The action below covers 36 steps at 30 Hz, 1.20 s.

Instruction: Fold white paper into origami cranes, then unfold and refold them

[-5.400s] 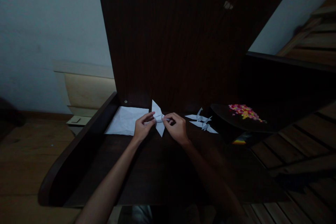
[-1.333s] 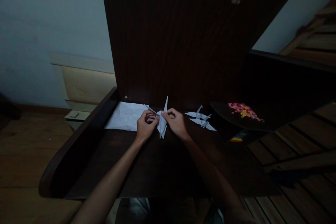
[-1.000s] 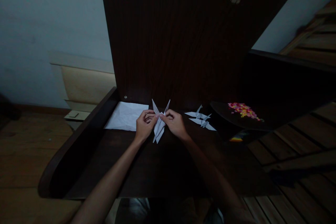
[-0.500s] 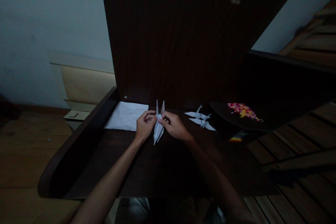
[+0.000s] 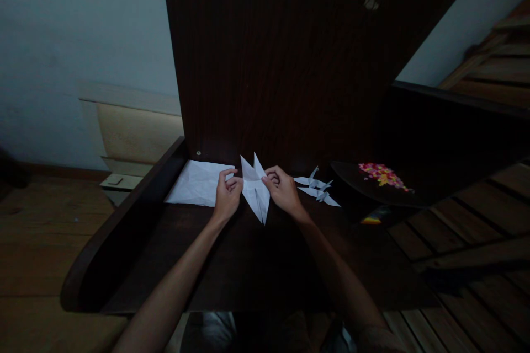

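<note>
Folded white paper point(image 5: 254, 187), one: presumably light, easily creased, best held by edges; right grip point(image 5: 284, 193) pinching it, left grip point(image 5: 227, 197) alongside, closure unclear.

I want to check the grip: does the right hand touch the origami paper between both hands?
Touching: the head view shows the right hand pinching the origami paper, thumb over edge.

Our dark wooden desk point(image 5: 248, 270) carries two white paper cranes point(image 5: 321, 194); left of the cranes we have creased white paper point(image 5: 197, 184), and right of them a curved shelf point(image 5: 351, 178) bearing small pink-and-yellow pieces point(image 5: 383, 175).
</note>
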Each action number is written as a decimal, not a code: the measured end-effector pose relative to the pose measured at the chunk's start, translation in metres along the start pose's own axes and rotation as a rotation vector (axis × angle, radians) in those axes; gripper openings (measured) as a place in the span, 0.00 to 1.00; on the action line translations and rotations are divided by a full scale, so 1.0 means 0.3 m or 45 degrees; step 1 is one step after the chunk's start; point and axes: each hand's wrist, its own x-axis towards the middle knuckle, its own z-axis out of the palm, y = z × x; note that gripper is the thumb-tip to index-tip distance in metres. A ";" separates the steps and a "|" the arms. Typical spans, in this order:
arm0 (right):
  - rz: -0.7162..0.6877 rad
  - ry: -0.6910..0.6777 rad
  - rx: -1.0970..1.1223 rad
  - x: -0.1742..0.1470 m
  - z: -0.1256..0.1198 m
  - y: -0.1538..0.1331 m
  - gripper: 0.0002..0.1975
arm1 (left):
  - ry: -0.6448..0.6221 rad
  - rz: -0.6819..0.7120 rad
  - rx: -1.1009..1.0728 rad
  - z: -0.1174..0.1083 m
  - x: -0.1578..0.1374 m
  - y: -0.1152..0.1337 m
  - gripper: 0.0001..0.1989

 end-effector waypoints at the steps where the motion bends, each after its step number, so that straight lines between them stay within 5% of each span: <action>1: 0.010 0.030 0.013 0.001 0.000 0.006 0.06 | -0.024 0.014 -0.019 0.002 -0.002 -0.001 0.15; 7: -0.003 0.055 0.022 -0.004 0.013 0.019 0.04 | -0.104 0.141 0.057 -0.003 -0.001 -0.003 0.07; 17: -0.218 0.043 -0.253 -0.020 0.009 -0.043 0.08 | 0.076 0.484 0.570 -0.013 -0.017 0.009 0.08; 23: -0.410 0.077 -0.372 -0.036 0.038 -0.038 0.08 | -0.151 0.429 0.433 -0.004 -0.021 0.012 0.08; 36: -0.627 0.008 -0.618 -0.043 0.055 -0.018 0.09 | -0.198 0.166 0.277 -0.009 -0.006 -0.002 0.06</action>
